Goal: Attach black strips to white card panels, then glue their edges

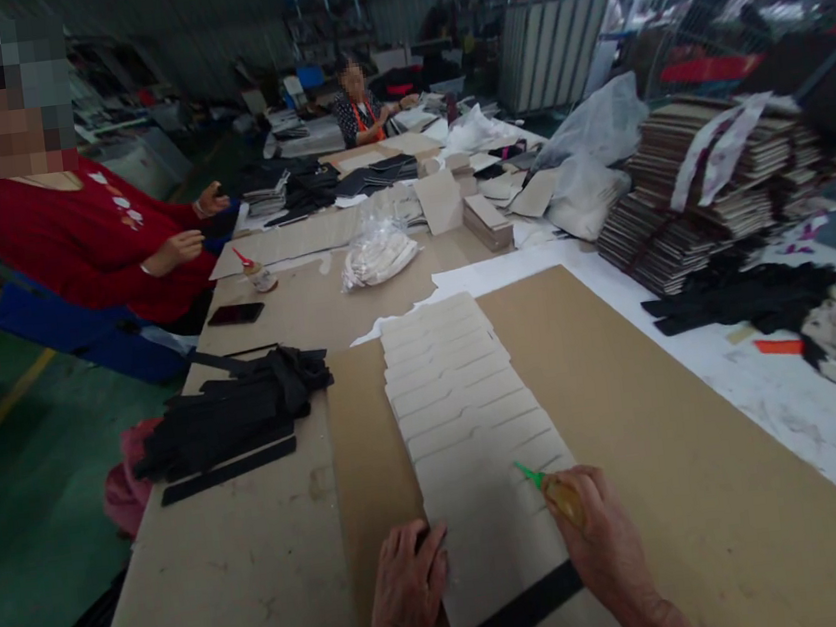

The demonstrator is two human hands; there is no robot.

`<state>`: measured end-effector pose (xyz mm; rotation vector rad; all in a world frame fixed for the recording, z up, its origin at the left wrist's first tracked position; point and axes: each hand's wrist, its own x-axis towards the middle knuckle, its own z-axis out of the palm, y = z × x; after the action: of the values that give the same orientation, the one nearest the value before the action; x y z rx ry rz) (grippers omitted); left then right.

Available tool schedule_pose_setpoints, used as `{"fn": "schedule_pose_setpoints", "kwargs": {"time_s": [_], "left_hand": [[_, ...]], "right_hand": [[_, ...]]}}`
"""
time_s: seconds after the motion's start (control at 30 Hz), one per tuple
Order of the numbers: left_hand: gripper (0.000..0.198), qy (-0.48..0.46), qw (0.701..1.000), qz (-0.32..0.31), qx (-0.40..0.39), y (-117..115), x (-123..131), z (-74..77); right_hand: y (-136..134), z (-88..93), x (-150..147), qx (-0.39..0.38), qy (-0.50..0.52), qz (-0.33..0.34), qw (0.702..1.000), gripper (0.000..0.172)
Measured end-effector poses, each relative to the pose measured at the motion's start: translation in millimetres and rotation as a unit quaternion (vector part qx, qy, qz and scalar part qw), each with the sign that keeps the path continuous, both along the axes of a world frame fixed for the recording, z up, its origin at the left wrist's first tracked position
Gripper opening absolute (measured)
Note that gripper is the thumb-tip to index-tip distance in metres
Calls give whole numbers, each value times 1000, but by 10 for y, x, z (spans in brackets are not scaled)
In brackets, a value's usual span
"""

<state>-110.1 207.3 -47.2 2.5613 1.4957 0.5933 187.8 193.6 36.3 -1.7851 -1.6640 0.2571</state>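
In my right hand (606,539) is a glue bottle (564,500) with amber contents, its green nozzle (528,474) pointing up and left over the overlapped grey-beige boards (465,399). The nozzle tip is at or just above the board surface; I cannot tell which. My left hand (409,581) rests at the boards' left edge with its fingers bent and the fingertips on the edge. Across the nearest board lies a black strip (523,611), below and between my hands. Beneath the boards is a brown sheet (625,411).
Black strips (233,410) are piled at left, near a phone (235,314) and a red-tipped bottle (260,274). A plastic bag (379,255) lies ahead. Stacked boards (705,180) and black scraps (755,290) occupy the right. A person in red (100,239) stands left; another (359,109) sits farther back.
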Motion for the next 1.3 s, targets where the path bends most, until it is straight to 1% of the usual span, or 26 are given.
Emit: {"fn": "schedule_pose_setpoints", "kwargs": {"time_s": [0.1, 0.17, 0.37, 0.57, 0.7, 0.77, 0.83, 0.93, 1.03, 1.17, 1.3], "left_hand": [[37, 0, 1000, 3, -2, -3, -3, -4], [37, 1, 1000, 5, -4, -8, -4, -5], [36, 8, 1000, 5, -5, -1, 0, 10], [36, 10, 1000, 0, 1, 15, -17, 6], [35, 8, 1000, -5, 4, 30, -32, -8], [35, 6, 1000, -6, 8, 39, -36, -15], [35, 5, 1000, -5, 13, 46, -38, -21], [35, 3, 1000, -3, 19, 48, -39, -27], [34, 2, 1000, -3, 22, 44, -36, -25], [34, 2, 1000, -1, 23, 41, -34, -20], [34, 4, 1000, 0, 15, 35, -38, -29]], "right_hand": [[35, 8, 228, 8, -12, -42, 999, 21], [53, 8, 277, 6, -17, -43, 999, 22], [39, -2, 133, -22, 16, 29, 999, 17], [36, 2, 290, -10, 12, -29, 999, 20], [14, 11, 273, -17, 12, -8, 1000, 19], [21, 25, 287, -19, 12, -11, 1000, 19], [47, 43, 358, -5, 5, -40, 999, 20], [97, 59, 494, 21, -7, -79, 997, 27], [114, 48, 516, 26, -6, -77, 997, 27], [97, 12, 453, 16, 11, -45, 999, 22], [110, 9, 555, 24, 19, -72, 997, 27]]}}
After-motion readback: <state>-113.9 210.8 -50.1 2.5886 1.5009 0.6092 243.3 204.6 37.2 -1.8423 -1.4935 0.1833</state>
